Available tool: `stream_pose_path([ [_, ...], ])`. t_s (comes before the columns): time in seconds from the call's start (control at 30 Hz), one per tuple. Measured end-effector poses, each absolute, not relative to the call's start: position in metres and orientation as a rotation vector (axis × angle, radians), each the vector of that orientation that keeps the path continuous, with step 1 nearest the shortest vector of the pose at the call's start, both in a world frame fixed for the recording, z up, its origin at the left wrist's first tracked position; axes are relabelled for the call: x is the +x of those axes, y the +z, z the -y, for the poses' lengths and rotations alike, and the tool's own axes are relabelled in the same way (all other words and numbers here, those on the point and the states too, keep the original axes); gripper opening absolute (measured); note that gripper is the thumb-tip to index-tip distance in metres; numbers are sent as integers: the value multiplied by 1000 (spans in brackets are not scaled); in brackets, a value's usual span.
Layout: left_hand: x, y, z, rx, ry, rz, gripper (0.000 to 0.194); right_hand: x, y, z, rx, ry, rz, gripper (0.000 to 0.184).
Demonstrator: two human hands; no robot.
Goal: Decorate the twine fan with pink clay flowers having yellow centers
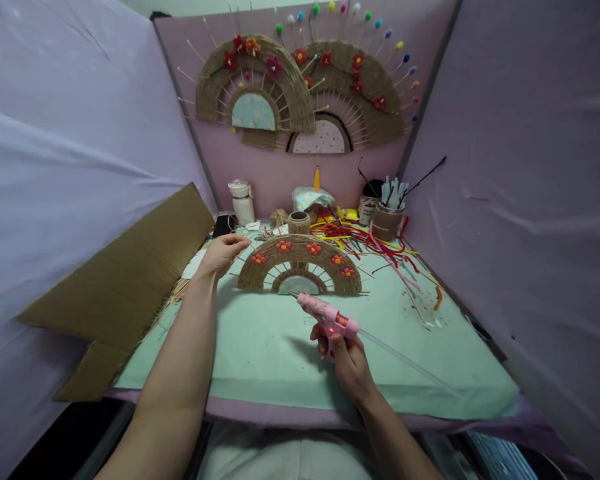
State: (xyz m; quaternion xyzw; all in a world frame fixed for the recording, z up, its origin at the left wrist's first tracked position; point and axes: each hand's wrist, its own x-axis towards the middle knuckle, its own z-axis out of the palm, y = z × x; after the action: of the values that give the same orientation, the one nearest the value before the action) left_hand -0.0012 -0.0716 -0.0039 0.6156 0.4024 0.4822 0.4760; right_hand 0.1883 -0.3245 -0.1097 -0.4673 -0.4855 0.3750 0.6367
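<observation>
My right hand [349,363] is wrapped round the handle of a pink hot glue gun [327,313], whose nozzle points left and away from me. A long clear glue stick [405,360] trails from its back end. Beyond the nozzle a twine-wrapped half-round fan [300,257] stands upright on the table, with red flowers along its arch and thin sticks fanned across it. By the fan's upper left edge, my left hand [223,253] is closed in a pinch. Whatever is between those fingertips is too small to make out.
Behind the fan are a twine spool [299,223], a heap of coloured pipe cleaners [340,232] and a pot of glue sticks [387,220]. A white lidded bottle [242,201] stands back left. Cardboard [125,280] leans at left. Two finished fans [255,60] hang on the back wall.
</observation>
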Motion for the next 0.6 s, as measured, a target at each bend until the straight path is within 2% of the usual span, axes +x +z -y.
stream_pose_path([
  [0.6, 1, 2, 80, 1498, 1187, -1007, 24, 189, -111, 324, -1060, 856, 1123, 57],
])
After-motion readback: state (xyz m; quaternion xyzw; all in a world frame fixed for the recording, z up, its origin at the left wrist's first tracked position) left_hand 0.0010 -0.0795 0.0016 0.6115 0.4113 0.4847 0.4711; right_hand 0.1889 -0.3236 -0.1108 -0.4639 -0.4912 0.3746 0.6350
